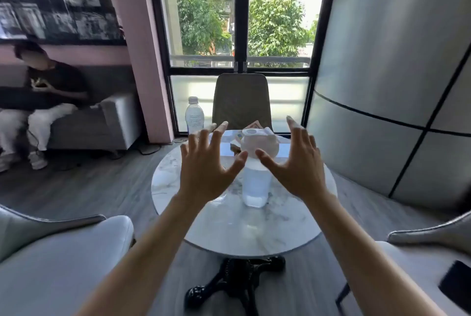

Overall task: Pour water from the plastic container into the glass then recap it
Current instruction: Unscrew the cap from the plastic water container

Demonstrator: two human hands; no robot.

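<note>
A clear plastic container (pixel 255 185) with water stands upright near the middle of the round marble table (pixel 229 229), its top hidden between my thumbs. The glass (pixel 219 198) is mostly hidden under my left hand (pixel 207 165), just left of the container. My left hand hovers above it, fingers spread, holding nothing. My right hand (pixel 297 162) is raised on the container's right side, fingers spread too, not touching it.
A capped water bottle (pixel 194 115) stands at the table's far left edge. A roll of tissue (pixel 258 143) and some packets lie at the far side. A chair (pixel 242 101) faces me across the table. A person sits on the sofa at left. A dark phone (pixel 456 287) lies on the seat at right.
</note>
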